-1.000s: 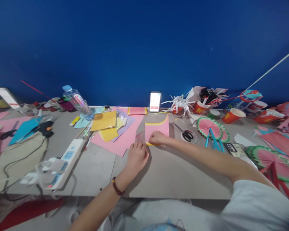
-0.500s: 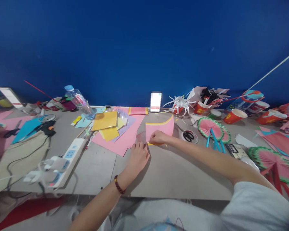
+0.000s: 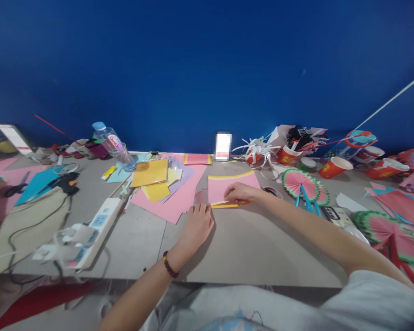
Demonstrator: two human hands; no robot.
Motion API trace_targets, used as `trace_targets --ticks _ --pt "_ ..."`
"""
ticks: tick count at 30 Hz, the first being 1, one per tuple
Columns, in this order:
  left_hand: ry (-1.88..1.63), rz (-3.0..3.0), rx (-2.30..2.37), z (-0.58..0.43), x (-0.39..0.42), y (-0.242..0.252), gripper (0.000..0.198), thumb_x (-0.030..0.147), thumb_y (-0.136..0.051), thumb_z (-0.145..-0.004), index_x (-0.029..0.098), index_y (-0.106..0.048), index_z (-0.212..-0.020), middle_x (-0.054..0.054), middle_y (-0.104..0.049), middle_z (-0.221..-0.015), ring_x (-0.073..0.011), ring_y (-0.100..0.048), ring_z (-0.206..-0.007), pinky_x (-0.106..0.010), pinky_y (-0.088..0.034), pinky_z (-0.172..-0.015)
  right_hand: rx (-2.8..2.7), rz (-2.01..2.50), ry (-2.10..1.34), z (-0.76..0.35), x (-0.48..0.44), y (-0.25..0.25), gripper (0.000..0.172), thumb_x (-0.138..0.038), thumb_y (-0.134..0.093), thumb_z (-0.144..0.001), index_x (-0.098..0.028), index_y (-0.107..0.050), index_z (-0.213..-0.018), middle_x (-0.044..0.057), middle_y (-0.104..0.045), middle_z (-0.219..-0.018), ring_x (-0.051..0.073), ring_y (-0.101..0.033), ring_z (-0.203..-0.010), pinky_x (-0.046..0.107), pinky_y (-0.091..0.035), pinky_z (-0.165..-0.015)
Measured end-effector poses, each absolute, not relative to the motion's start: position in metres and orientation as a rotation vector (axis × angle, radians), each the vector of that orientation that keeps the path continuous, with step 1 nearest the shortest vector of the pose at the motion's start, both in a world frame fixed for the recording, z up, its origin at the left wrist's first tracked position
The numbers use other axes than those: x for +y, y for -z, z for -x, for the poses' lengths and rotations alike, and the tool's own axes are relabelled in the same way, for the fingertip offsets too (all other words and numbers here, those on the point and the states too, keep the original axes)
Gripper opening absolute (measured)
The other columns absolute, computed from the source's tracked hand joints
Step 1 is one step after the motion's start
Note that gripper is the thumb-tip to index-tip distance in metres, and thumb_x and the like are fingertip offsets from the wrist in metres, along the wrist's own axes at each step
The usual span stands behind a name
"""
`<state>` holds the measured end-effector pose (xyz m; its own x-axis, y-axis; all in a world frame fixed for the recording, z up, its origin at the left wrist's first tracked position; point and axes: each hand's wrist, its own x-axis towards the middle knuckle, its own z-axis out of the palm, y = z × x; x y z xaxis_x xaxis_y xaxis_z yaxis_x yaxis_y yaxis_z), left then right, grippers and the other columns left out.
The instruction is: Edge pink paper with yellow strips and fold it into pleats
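On the desk [image 3: 248, 257], between a pile of coloured paper [image 3: 150, 174] and a watermelon-patterned fan [image 3: 292, 181], lies the yellow-edged pink sheet [image 3: 216, 187], the right hand [image 3: 240, 193] bunched on its near part and the left hand [image 3: 199, 225] curled by its near left corner, though whether either pinches it I cannot tell.
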<state>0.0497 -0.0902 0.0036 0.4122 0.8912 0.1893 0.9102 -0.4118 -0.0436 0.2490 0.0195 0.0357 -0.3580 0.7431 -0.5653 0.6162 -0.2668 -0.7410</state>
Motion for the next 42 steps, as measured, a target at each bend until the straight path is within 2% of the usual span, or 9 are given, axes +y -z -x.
trace_targets --ticks 7,11,19,31,42 --pt "0.240 2.510 -1.636 -0.050 -0.088 0.005 0.032 0.015 -0.047 -0.085 0.012 -0.056 -0.116 -0.014 -0.059 -0.102 -0.0270 -0.053 -0.095 -0.038 -0.040 -0.074 -1.832 1.603 -1.676 -0.262 0.011 -0.019 0.024 -0.029 -0.074 -0.060 -0.015 -0.062 -0.075 -0.004 -0.058 -0.054 0.007 -0.048 -0.044 0.018 -0.035 -0.041" --pt "0.243 2.508 -1.630 -0.050 -0.088 0.006 0.032 0.015 -0.048 -0.084 0.011 -0.057 -0.115 -0.015 -0.058 -0.102 -0.0279 -0.053 -0.095 -0.038 -0.040 -0.073 -1.908 1.578 -1.607 -0.265 0.011 -0.011 0.021 -0.030 -0.073 -0.063 -0.015 -0.061 -0.072 -0.004 -0.058 -0.052 0.007 -0.050 -0.044 0.018 -0.037 -0.042" --pt "0.254 2.499 -1.606 -0.049 -0.088 0.008 0.035 0.015 -0.047 -0.085 0.010 -0.055 -0.118 -0.016 -0.059 -0.103 -0.0279 -0.054 -0.095 -0.038 -0.040 -0.073 -1.985 1.705 -1.526 -0.257 0.013 -0.022 0.017 -0.020 -0.072 -0.063 -0.016 -0.056 -0.062 -0.003 -0.058 -0.049 0.009 -0.053 -0.044 0.019 -0.042 -0.043" --pt "0.252 2.504 -1.601 -0.049 -0.088 0.006 0.038 0.015 -0.047 -0.085 0.009 -0.053 -0.122 -0.016 -0.059 -0.101 -0.0278 -0.054 -0.096 -0.038 -0.040 -0.074 -2.037 1.741 -1.434 -0.253 0.010 -0.021 0.015 -0.017 -0.069 -0.064 -0.016 -0.055 -0.058 -0.004 -0.057 -0.047 0.008 -0.052 -0.041 0.018 -0.041 -0.043" --pt "0.187 2.510 -1.606 -0.049 -0.089 0.002 0.036 0.016 -0.045 -0.086 0.009 -0.053 -0.121 -0.015 -0.058 -0.099 -0.0272 -0.053 -0.094 -0.038 -0.040 -0.074 -1.978 1.802 -1.510 -0.251 0.009 -0.027 0.014 -0.014 -0.066 -0.067 -0.015 -0.055 -0.059 -0.004 -0.054 -0.043 0.007 -0.048 -0.037 0.017 -0.040 -0.039"
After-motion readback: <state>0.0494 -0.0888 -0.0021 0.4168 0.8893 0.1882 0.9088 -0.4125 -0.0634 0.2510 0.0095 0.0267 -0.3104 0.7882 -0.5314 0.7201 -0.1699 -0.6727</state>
